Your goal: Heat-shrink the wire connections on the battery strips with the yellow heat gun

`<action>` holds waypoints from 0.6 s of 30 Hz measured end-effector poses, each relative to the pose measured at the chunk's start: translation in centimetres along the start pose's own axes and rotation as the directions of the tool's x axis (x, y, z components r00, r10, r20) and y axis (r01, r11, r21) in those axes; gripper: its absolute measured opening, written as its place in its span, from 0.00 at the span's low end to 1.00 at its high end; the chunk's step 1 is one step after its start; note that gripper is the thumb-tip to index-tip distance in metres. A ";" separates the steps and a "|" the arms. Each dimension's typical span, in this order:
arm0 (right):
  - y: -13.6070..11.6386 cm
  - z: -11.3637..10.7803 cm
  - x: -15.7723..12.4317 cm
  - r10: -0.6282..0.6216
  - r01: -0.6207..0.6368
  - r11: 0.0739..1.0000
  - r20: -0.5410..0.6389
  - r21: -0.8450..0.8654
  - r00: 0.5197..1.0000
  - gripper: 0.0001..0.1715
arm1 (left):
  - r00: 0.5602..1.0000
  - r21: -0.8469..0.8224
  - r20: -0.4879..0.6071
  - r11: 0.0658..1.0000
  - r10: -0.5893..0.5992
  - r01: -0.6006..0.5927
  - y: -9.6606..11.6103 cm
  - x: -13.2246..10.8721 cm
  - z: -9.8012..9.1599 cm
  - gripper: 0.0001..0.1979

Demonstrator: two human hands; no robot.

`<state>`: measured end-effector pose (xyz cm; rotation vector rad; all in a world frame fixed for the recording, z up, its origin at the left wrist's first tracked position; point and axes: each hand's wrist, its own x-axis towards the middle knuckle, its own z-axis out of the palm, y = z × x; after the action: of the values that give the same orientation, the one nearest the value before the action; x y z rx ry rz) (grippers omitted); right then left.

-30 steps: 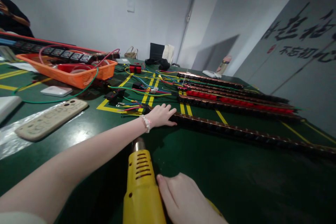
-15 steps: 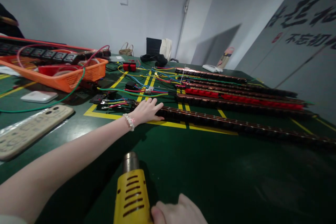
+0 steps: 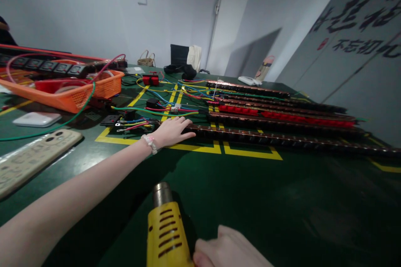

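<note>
My left hand (image 3: 173, 130) lies across the near end of a long black strip with copper-coloured edges (image 3: 238, 134). Its fingers stretch out over the strip and the thumb stands apart; the palm side is hidden. Loose wires with ring terminals (image 3: 138, 124) fan out to the left of that hand. At the bottom of the view my right hand (image 3: 230, 248) is closed on a yellow heat gun (image 3: 169, 231), whose metal nozzle points away from me, towards the strip. The gun's handle is mostly out of sight.
More long strips (image 3: 250, 87) lie behind, one with red parts (image 3: 278, 116). Coloured wires cross the green table (image 3: 282, 200). At left are an orange basket (image 3: 67, 102), a white flat case (image 3: 36, 119) and a patterned phone case (image 3: 40, 156). Part of a person shows far left.
The near strip's right end has swung away from me. My left hand's fingers have drawn closer together. The heat gun and right hand appear slightly further right; the view has shifted too.
</note>
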<state>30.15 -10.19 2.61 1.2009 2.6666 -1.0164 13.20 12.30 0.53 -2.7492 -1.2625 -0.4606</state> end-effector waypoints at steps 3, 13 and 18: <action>0.4 -0.4 -0.2 0.047 -0.047 0.999 -0.056 -0.008 0.997 0.20 | 0.997 -0.120 -0.042 0.991 -0.070 0.065 -1.2 1.4 -0.3 0.24; 0.9 0.3 -0.3 0.037 -0.129 0.964 -0.365 -0.232 0.930 0.12 | 0.998 0.203 -0.051 0.978 -0.035 0.045 -2.6 6.0 0.6 0.14; 0.7 0.6 -0.5 0.080 -0.165 0.962 -0.351 -0.218 0.933 0.08 | 0.999 0.212 -0.049 0.977 0.006 0.005 -4.1 5.2 0.2 0.13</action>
<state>30.83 -10.52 1.92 1.5852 2.8048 -0.4772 13.37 18.86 1.74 -2.5459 -1.2223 -0.3680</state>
